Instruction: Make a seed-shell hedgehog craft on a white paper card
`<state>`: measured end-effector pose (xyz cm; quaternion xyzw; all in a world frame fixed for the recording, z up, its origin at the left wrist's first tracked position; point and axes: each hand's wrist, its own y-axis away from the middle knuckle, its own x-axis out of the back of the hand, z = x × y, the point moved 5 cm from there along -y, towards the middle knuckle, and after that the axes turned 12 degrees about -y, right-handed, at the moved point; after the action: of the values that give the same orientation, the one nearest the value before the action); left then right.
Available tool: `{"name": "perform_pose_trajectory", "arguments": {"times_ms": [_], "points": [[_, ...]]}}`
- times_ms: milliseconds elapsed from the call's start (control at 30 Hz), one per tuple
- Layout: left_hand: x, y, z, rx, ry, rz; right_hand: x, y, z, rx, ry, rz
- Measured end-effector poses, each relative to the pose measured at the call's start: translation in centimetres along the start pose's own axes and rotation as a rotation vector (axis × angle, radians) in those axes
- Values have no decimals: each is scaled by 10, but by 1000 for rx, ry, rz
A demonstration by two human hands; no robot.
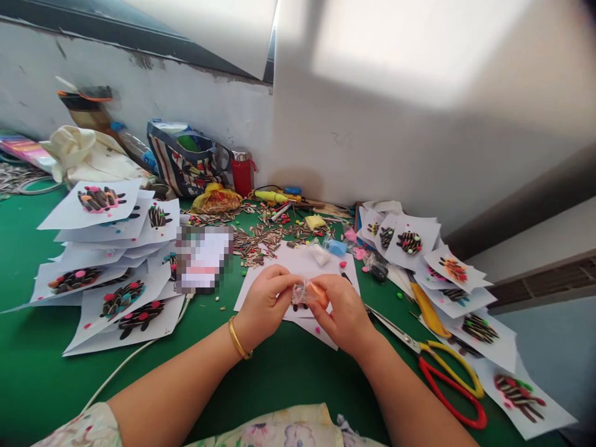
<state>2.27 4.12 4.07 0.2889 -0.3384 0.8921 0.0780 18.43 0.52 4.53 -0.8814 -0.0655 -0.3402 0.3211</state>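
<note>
My left hand point(265, 307) pinches the end of a clear plastic wrapper point(300, 290) in front of me. The fingers of my right hand point(344, 316) are closed around a lump of orange modelling clay point(319, 294) in that wrapper. Both hands hover over a white paper sheet point(254, 288), and partly cover some dark shapes on it. Past my fingers lie small packets of white clay point(319, 254) and blue clay point(337, 248). Striped sunflower seeds point(258, 245) are scattered behind the sheet.
Left stands a pile of seed-decorated papers point(105, 304), with a phone point(205, 257) beside it. More decorated papers point(482, 329) spread along the right. Scissors point(433, 360) and a yellow-handled cutter point(428, 310) lie there. A red flask point(242, 174) and a bag point(190, 161) line the wall.
</note>
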Motion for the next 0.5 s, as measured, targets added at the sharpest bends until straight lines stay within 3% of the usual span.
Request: {"name": "perform_pose_trajectory", "arguments": {"times_ms": [500], "points": [[-4, 2, 5, 60, 57, -59, -1, -2, -6, 16, 215, -15]]}}
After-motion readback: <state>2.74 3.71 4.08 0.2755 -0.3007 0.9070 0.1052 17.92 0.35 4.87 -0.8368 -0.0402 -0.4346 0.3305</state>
